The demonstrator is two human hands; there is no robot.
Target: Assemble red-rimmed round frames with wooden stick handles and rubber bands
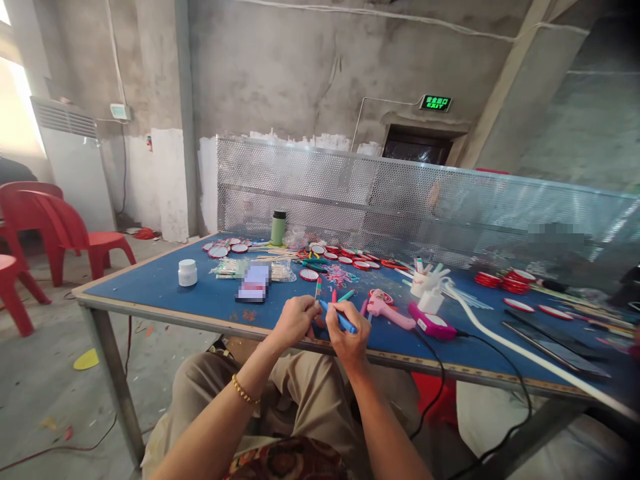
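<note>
Near the table's front edge, my left hand point(296, 320) pinches a short, thin stick point(318, 287) with red and green bands that points upward. My right hand point(351, 337) is closed around a blue marker pen point(342, 320), held like a writing tool. The pen's upper end meets the stick close to my left fingertips; whether they touch I cannot tell. Just beyond lie a red marker point(335, 295) and a green marker point(347, 295). To the right of my right hand is a pink handheld tool point(387, 308).
A blurred phone point(254, 283) and a white jar point(187, 273) lie to the left. Farther back are a green bottle point(279, 229) and several red-rimmed discs point(309, 275). A magenta device point(433, 323) with a black cable and a cup of pens point(421, 283) stand right. A perforated metal screen point(320, 190) borders the table.
</note>
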